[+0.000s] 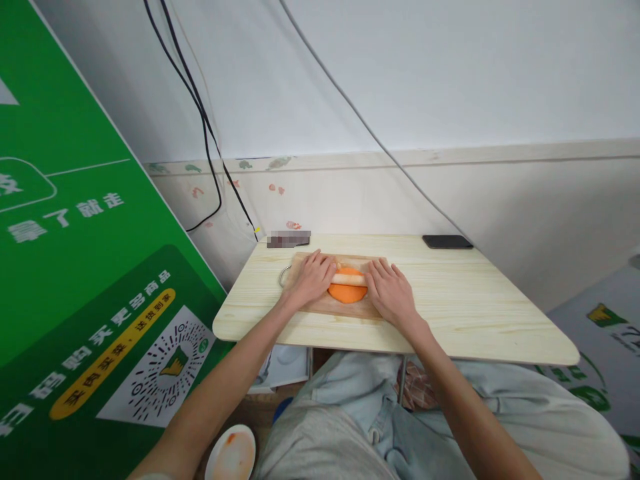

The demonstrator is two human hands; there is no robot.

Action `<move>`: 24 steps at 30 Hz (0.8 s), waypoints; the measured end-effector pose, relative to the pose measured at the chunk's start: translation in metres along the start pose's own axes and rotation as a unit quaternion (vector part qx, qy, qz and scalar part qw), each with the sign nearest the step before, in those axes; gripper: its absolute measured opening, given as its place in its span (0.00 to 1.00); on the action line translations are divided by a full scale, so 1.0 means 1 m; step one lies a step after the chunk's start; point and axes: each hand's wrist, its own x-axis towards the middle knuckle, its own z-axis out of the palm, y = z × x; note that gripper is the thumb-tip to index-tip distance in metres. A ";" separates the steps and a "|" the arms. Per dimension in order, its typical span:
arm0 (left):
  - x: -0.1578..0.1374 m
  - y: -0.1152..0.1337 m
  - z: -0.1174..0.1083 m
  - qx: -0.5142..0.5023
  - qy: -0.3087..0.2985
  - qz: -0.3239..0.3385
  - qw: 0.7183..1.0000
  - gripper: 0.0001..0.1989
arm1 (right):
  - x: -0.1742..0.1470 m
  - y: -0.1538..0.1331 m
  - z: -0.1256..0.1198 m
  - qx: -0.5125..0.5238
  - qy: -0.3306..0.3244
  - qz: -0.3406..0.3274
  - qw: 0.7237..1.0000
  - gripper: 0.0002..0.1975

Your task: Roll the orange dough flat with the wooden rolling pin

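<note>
A wooden rolling pin (350,280) lies crosswise over a flat, rounded sheet of orange dough (347,295). My left hand (313,276) is curled over the pin's left end. At the other end, my right hand (390,289) rests over the pin with its fingers bent, so both tips are hidden. Under the dough is a wooden cutting board (320,307) with a metal ring handle on its left side. Some dough shows on both sides of the pin, between my hands.
The board sits on a pale wood-grain table (460,307). Along its back edge lie a black phone (447,242) and a blurred dark object (289,239). Cables hang down the wall. A green sign (100,267) stands left; a stained white dish (231,455) is below.
</note>
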 end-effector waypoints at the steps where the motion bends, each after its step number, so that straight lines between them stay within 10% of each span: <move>1: 0.005 -0.003 0.003 0.006 -0.004 -0.002 1.000 0.23 | 0.007 0.001 0.000 -0.002 -0.007 0.009 1.000 0.30; 10: 0.049 -0.028 0.017 -0.025 -0.042 -0.122 0.991 0.23 | 0.058 0.013 0.000 -0.032 -0.076 0.029 0.996 0.25; 24: 0.026 -0.011 -0.014 -0.097 -0.060 0.021 0.993 0.21 | 0.041 0.012 0.003 0.005 0.013 0.045 0.999 0.25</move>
